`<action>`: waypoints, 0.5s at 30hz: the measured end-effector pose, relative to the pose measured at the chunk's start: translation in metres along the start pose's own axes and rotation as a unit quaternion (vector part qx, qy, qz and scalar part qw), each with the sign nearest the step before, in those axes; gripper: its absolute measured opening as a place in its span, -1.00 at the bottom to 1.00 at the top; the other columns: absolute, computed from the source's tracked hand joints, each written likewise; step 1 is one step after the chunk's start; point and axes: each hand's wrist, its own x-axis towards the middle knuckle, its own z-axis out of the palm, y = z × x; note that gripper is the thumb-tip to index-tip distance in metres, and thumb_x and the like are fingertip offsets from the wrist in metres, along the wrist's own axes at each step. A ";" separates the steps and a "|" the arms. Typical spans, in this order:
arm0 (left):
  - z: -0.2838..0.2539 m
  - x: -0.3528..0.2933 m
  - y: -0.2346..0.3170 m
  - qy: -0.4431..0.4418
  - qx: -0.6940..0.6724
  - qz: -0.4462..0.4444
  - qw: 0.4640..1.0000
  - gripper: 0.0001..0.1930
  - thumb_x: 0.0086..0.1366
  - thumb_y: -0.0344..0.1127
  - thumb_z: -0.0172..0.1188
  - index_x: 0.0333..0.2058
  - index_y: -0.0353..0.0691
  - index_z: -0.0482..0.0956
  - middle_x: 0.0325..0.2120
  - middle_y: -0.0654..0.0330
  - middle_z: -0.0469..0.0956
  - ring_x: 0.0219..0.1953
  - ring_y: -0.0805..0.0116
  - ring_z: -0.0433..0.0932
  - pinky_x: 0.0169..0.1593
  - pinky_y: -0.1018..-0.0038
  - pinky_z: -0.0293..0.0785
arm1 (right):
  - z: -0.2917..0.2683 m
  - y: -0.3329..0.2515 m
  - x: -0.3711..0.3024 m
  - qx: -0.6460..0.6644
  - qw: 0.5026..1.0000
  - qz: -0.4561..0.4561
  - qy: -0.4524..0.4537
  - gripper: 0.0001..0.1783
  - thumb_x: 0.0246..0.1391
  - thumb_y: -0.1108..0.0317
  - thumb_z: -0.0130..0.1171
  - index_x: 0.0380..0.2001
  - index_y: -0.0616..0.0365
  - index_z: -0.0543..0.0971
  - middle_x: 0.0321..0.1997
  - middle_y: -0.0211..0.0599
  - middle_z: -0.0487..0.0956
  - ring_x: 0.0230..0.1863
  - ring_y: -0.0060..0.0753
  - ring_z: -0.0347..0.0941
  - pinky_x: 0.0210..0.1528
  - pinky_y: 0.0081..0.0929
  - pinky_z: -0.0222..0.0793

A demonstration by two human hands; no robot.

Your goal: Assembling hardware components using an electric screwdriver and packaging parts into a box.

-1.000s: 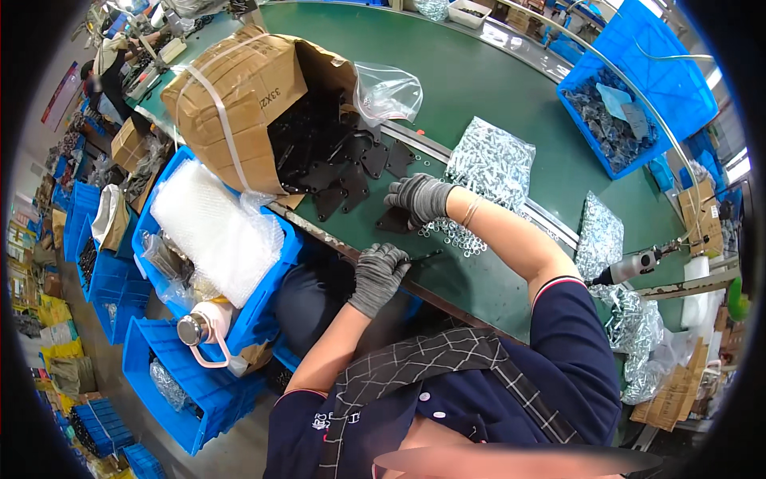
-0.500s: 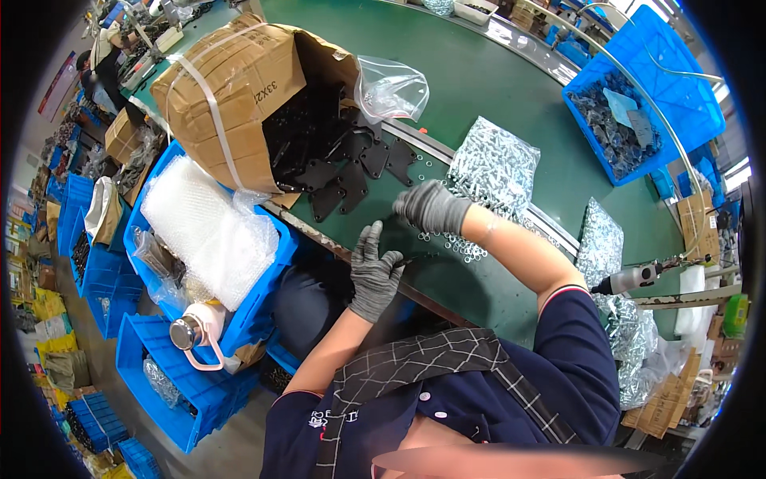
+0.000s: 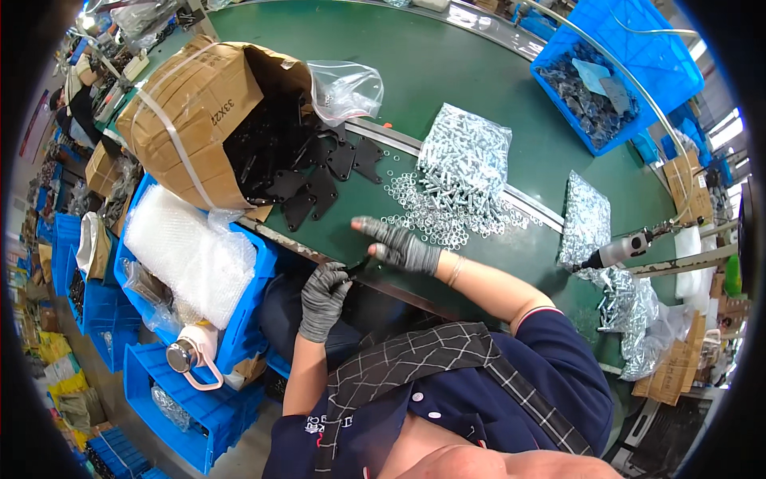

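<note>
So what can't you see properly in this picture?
In the head view:
Box: black plates and shadow hide its bottom.
Dark piece: small, and the left hand covers part, so its full shape is unclear.
Rings: too small and heaped to count.
Person far left: too small to see their work.

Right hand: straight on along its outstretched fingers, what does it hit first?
Likely the loose black plates outside the mouth of the carton, past a strip of green table. The height of the right hand is unclear, so it might pass over them.
</note>
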 end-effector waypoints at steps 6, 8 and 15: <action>0.010 0.003 0.002 0.018 -0.087 -0.033 0.996 -0.72 -0.04 -0.69 0.29 -0.35 -0.26 0.53 -0.22 0.13 0.54 -0.16 0.26 0.53 -0.06 0.44 0.45 | -0.053 0.037 0.020 -0.027 0.995 0.089 0.035 -0.50 0.30 0.07 -0.04 0.18 0.13 0.39 0.18 -0.29 0.45 0.20 -0.35 0.35 0.28 -0.35 0.19; 0.013 0.001 0.003 0.014 -0.093 -0.034 0.995 -0.73 -0.04 -0.70 0.29 -0.35 -0.26 0.53 -0.22 0.14 0.53 -0.16 0.28 0.53 -0.05 0.44 0.44 | -0.064 0.042 0.019 0.142 0.966 0.202 0.071 -0.47 0.33 0.02 -0.12 0.20 0.15 0.37 0.21 -0.29 0.43 0.27 -0.40 0.27 0.31 -0.32 0.16; 0.012 0.001 -0.002 0.031 -0.119 -0.065 0.990 -0.72 0.00 -0.70 0.27 -0.30 -0.27 0.52 -0.22 0.18 0.53 -0.17 0.37 0.52 -0.06 0.51 0.43 | -0.064 -0.017 -0.031 0.188 0.959 0.204 0.052 -0.52 0.34 0.08 -0.12 0.16 0.16 0.40 0.14 -0.29 0.49 0.25 -0.36 0.31 0.31 -0.31 0.16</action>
